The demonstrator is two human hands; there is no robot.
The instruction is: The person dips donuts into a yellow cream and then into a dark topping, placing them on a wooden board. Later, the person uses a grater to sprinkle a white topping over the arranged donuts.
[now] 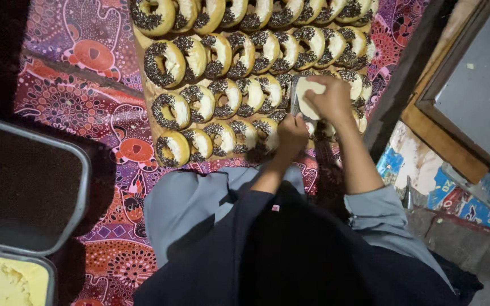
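Right hand point(331, 97): fingers clamped on a pale block over a grater point(296, 99) | Left hand point(292, 135): fingers curled shut, steadying the grater | Sprinkled doughnuts point(222, 96) lay in rows beneath

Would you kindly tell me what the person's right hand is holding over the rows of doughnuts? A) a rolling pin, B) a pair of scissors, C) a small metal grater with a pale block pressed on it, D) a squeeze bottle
C: the right hand presses a pale block against a small metal grater above the sprinkle-topped doughnuts, with the left hand just below it.
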